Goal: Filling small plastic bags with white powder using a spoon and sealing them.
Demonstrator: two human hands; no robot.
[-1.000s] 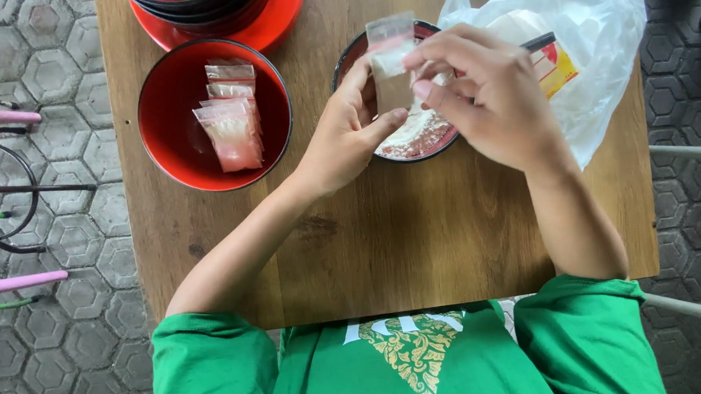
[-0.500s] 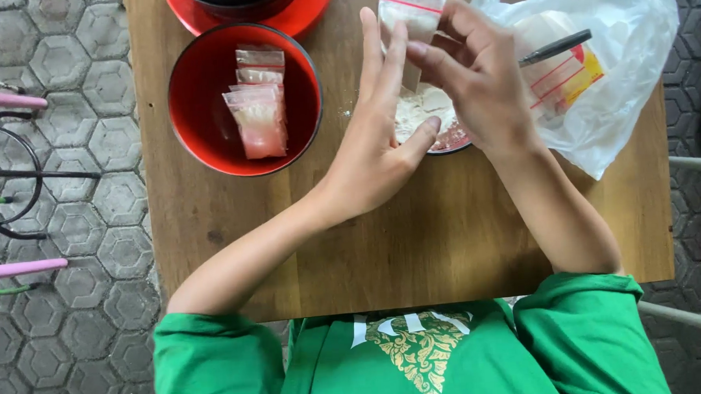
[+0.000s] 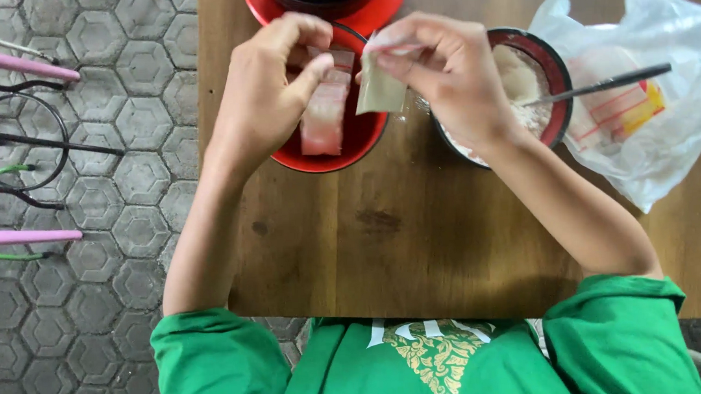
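Care at the top edge matters here: right hand [image 3: 447, 74] pinches shut on a small filled sachet [image 3: 380, 89] at upper centre, above the red bowl [image 3: 341, 154], while left hand [image 3: 271, 82] should press its seal evenly.

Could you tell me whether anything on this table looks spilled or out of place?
Little stands out. A faint dusting of white powder lies on the table beside the powder bowl, under the right hand pinching a small bag. The filled bags lie neatly in the red bowl.
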